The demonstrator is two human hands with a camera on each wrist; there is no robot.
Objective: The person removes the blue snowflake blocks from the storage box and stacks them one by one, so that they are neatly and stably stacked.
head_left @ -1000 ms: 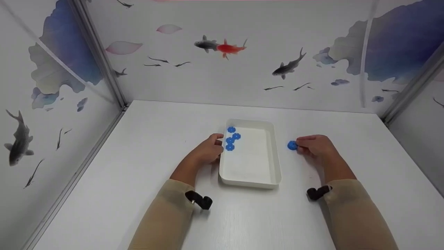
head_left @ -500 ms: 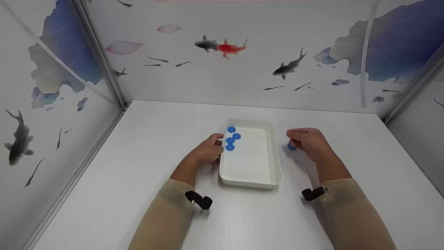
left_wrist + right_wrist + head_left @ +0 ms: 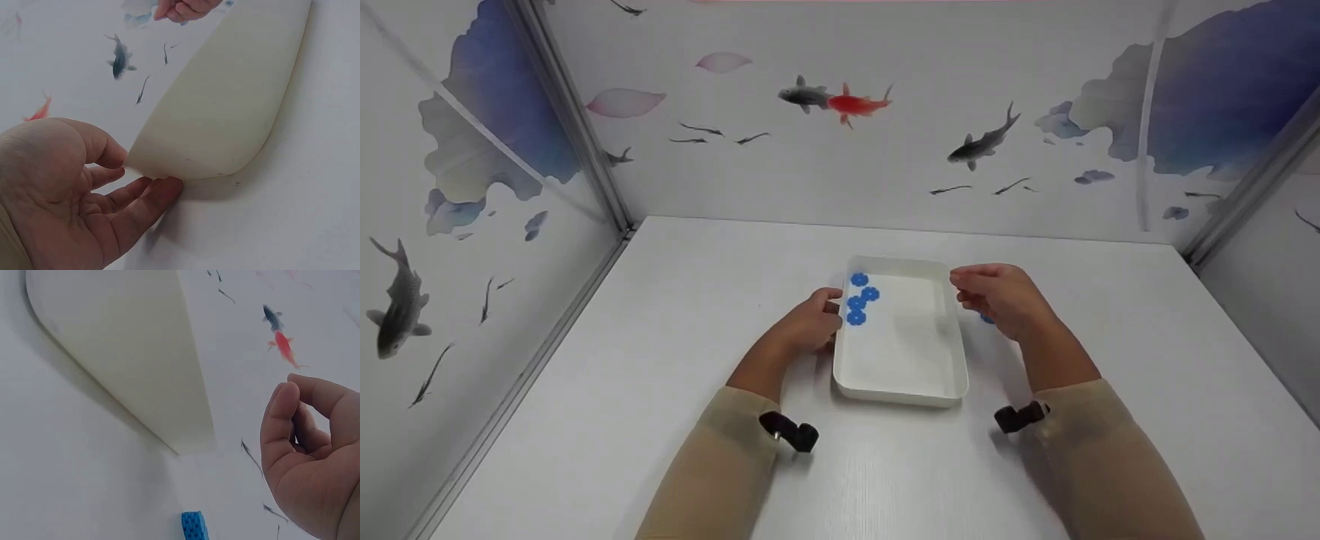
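Blue flower-shaped pieces: four laid in the white tray, more apparently left outside

On the white table across the lower frame, the tray is set just right of centre. Most of its floor is left bare, so the work is judged to be at an early stage. Outside it, to its right, a blue stack remains to be dealt with, it seems; it is mostly hidden beneath the right hand in the head view and cut off by the bottom edge in the right wrist view, so its count cannot be told. Inside the tray, one piece is seen near the upper-left corner, with three clustered just below.

Both sleeved forearms are extended upward from the bottom of the frame. The tray's left side is gripped by the left hand, thumb and fingertips pressed to it. The right hand is held raised beside the tray's upper-right edge, its thumb and fingertips brought together; no blue is seen between them, and whether a piece is pinched cannot be told.
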